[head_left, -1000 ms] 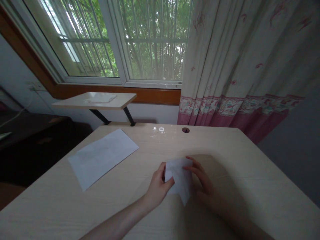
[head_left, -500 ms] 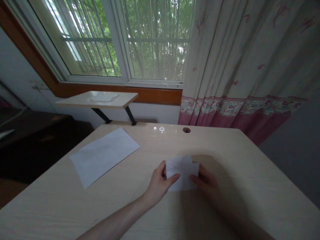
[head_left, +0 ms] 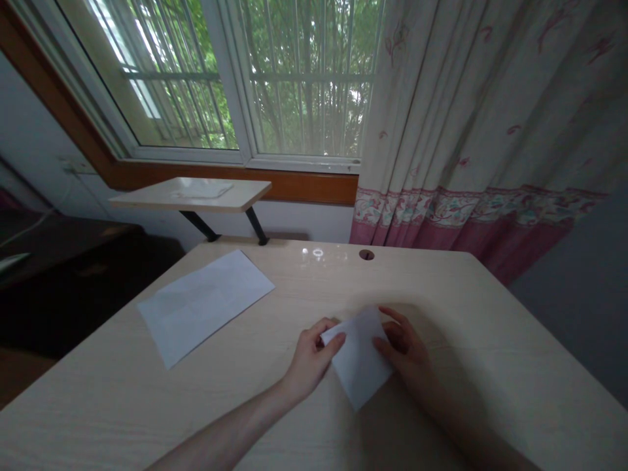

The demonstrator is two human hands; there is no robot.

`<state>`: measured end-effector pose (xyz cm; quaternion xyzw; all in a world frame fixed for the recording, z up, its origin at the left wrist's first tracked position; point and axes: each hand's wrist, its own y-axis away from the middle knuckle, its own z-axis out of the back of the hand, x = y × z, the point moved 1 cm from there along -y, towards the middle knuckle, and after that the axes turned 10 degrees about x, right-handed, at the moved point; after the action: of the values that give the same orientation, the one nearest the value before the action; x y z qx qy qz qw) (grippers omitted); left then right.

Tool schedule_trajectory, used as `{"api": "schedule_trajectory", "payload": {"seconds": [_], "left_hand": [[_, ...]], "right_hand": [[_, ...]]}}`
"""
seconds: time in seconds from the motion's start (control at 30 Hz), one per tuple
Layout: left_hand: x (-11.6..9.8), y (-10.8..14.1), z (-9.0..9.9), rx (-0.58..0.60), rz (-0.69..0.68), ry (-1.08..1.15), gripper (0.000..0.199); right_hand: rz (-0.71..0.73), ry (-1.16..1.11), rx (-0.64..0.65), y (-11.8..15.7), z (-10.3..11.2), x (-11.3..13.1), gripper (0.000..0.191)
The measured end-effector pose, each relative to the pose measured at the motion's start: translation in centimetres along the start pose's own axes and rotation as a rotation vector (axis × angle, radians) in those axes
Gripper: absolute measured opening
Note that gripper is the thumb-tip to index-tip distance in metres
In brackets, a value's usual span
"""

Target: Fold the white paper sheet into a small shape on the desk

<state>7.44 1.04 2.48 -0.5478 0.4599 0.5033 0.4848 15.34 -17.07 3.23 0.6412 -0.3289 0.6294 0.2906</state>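
Observation:
A small piece of white paper (head_left: 360, 366) is held above the light wooden desk, tilted so that one corner points down toward me. My left hand (head_left: 316, 353) pinches its left corner, thumb on top and fingers behind. On the right edge, my right hand (head_left: 405, 347) grips the paper with the thumb in front, the index finger stretched along the upper corner. A larger white sheet (head_left: 206, 304) lies flat on the desk to the left, apart from both hands.
A raised shelf (head_left: 245, 195) on black legs stands at the desk's back left, with a white item (head_left: 203, 190) on it. Near the back edge is a round cable hole (head_left: 366, 255). Behind are a barred window and a floral curtain (head_left: 441, 163).
The small paper has turned from roughly level to slanted, its lower corner now nearer me. My right fingers have moved up around its upper right edge. The large sheet is unmoved.

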Motion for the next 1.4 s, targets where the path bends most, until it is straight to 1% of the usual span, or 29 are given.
{"api": "schedule_trajectory", "payload": {"seconds": [0.13, 0.2, 0.27, 0.3, 0.33, 0.43, 0.6, 0.73, 0.83, 0.9, 0.97, 1.0, 1.03, 1.07, 1.13, 1.17, 1.2, 1.27, 1.4], "left_hand": [[0.8, -0.3, 0.1, -0.018, 0.021, 0.030, 0.039], [1.2, -0.5, 0.1, -0.035, 0.025, 0.052, 0.042], [1.6, -0.8, 0.1, -0.054, 0.025, 0.064, 0.044], [1.7, -0.9, 0.2, -0.060, 0.024, 0.065, 0.046], [1.9, -1.0, 0.2, -0.061, 0.024, 0.063, 0.046], [1.9, -0.9, 0.2, -0.034, 0.026, 0.030, 0.048], [0.9, -0.1, -0.1, 0.059, -0.004, -0.146, 0.049], [-0.4, 0.3, -0.2, 0.105, -0.076, -0.304, 0.043], [-0.9, 0.3, 0.2, 0.078, -0.137, -0.397, 0.037], [-1.3, 0.3, 0.7, 0.036, -0.226, -0.512, 0.028], [-1.7, 0.3, 1.1, 0.040, -0.364, -0.664, 0.014], [-2.0, 0.3, 1.2, 0.082, -0.433, -0.737, 0.009], [-2.3, 0.4, 1.3, 0.162, -0.488, -0.795, 0.008], [-2.5, 0.5, 1.3, 0.270, -0.528, -0.841, 0.013], [-2.9, 0.6, 1.1, 0.503, -0.545, -0.892, 0.020], [-3.0, 0.7, 0.9, 0.596, -0.530, -0.901, 0.023], [-2.9, 0.8, 0.7, 0.663, -0.508, -0.905, 0.025], [-2.7, 0.8, 0.4, 0.724, -0.470, -0.919, 0.027], [-1.9, 0.9, 0.0, 0.734, -0.506, -1.027, 0.027]], "right_hand": [[-0.011, 0.038, -0.049, -0.1, 0.3, 0.2, 0.051], [-0.027, 0.038, -0.036, -0.2, 0.5, 0.1, 0.045], [-0.045, 0.055, -0.008, -0.2, 0.5, 0.0, 0.034], [-0.057, 0.070, -0.006, -0.2, 0.6, 0.0, 0.031], [-0.068, 0.086, -0.018, -0.1, 0.6, -0.1, 0.032], [-0.094, 0.109, -0.091, -0.2, 0.9, -0.1, 0.038], [-0.092, 0.131, -0.168, -0.6, 1.6, -0.2, 0.035], [-0.061, 0.199, -0.196, -0.9, 2.1, -0.4, 0.035], [-0.037, 0.297, -0.183, -1.0, 2.4, -0.7, 0.031], [-0.035, 0.368, -0.143, -1.1, 2.6, -0.9, 0.024], [-0.032, 0.435, -0.086, -1.2, 2.7, -1.1, 0.018], [-0.025, 0.472, -0.057, -1.3, 2.7, -1.1, 0.014], [-0.014, 0.511, -0.030, -1.3, 2.8, -1.1, 0.011], [0.002, 0.550, -0.007, -1.3, 2.8, -1.1, 0.009], [0.043, 0.625, 0.030, -1.3, 2.7, -1.0, 0.006], [0.067, 0.661, 0.044, -1.3, 2.7, -1.0, 0.005], [0.090, 0.694, 0.056, -1.4, 2.7, -1.0, 0.004], [0.135, 0.755, 0.080, -1.5, 2.8, -1.1, 0.005], [0.222, 0.850, 0.110, -2.0, 2.8, -1.5, 0.016]]}}
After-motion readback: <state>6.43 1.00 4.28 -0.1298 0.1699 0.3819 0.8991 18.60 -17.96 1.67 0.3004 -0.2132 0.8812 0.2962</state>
